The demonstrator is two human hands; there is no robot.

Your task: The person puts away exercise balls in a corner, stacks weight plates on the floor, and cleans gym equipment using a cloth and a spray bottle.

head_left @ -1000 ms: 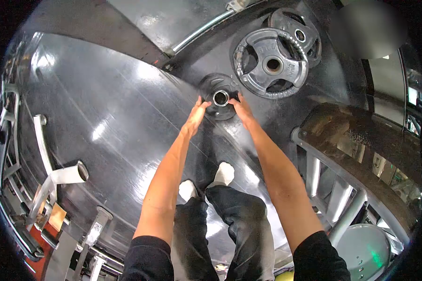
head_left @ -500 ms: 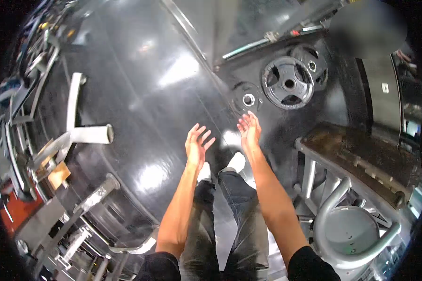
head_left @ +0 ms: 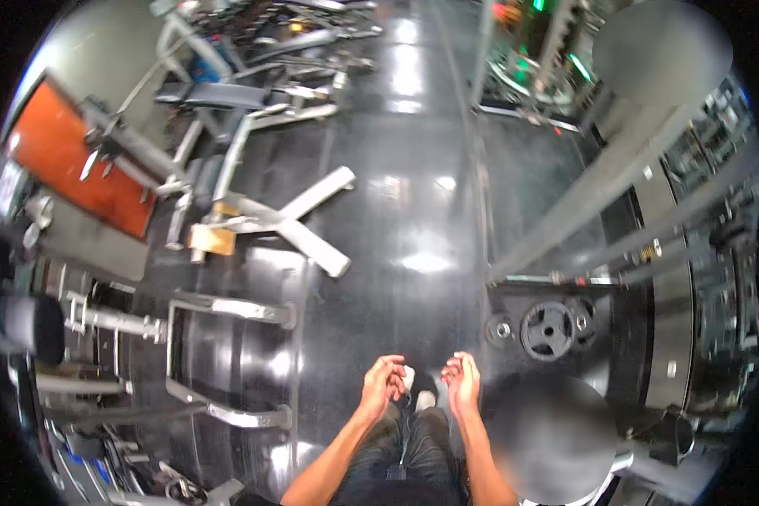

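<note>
My left hand [head_left: 384, 384] hangs in the air over the dark floor, its fingers loosely curled and apart, holding nothing. Level with it, my right hand [head_left: 461, 382] is also empty, with bent fingers and its palm turned inward. Neither touches anything. Between and below them show my white shoes [head_left: 426, 399] and dark trousers [head_left: 371, 464]. Nearest to my right hand, on the floor to its right, lie a small weight plate [head_left: 502, 330], a large grey weight plate [head_left: 548, 331] with cut-out grips, and another plate [head_left: 583, 323] partly behind it.
White machine legs [head_left: 312, 244] cross on the floor at the left, below a padded bench [head_left: 213, 95]. Nearer stands a grey tubular frame [head_left: 232, 308]. An orange panel [head_left: 84, 160] is at the far left. A rack's upright post [head_left: 582, 198] slants at the right. Blurred patches hide parts of the right side.
My view has lifted and turned left, showing more of the gym ahead. Both hands now appear lower in the picture, with their fingers more curled. The plates have shifted lower in view.
</note>
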